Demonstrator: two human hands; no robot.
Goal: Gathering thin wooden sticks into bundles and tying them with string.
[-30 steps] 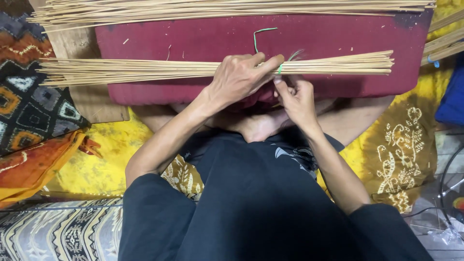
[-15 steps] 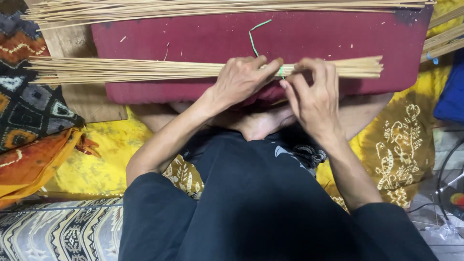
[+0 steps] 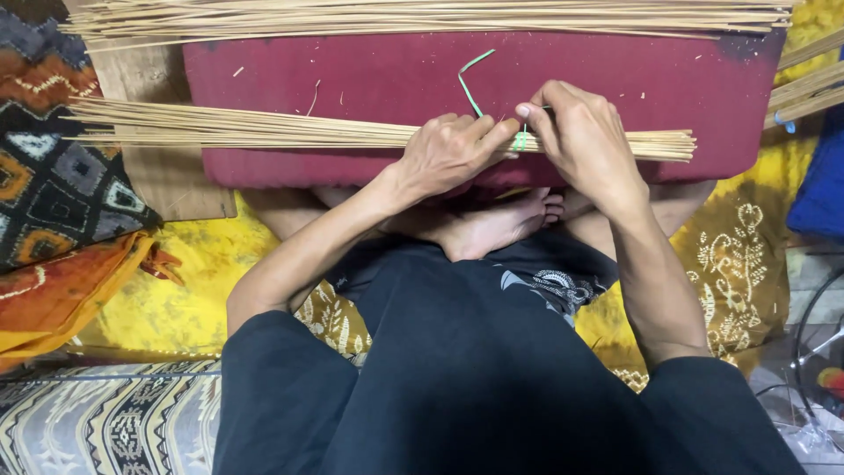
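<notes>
A bundle of thin pale sticks [image 3: 246,130] lies across a dark red cushion [image 3: 615,75] in front of me. My left hand [image 3: 448,151] grips the bundle near its middle from the near side. Close beside it, my right hand [image 3: 580,132] rests over the sticks, its thumb and forefinger pinching a thin green tie [image 3: 470,84]. The tie wraps the bundle between both hands, and its free end curls up over the cushion. My fingers hide the wrapped part.
A larger heap of the same sticks [image 3: 422,16] lies along the cushion's far edge, with more stick ends [image 3: 809,88] at the right. A wooden board [image 3: 167,176], patterned cloths [image 3: 53,193] at left and yellow fabric [image 3: 730,255] surround my crossed legs.
My right hand has moved up from the near side onto the bundle and closed in beside the left hand. The bundle slid a little left and the green tie's free end shifted.
</notes>
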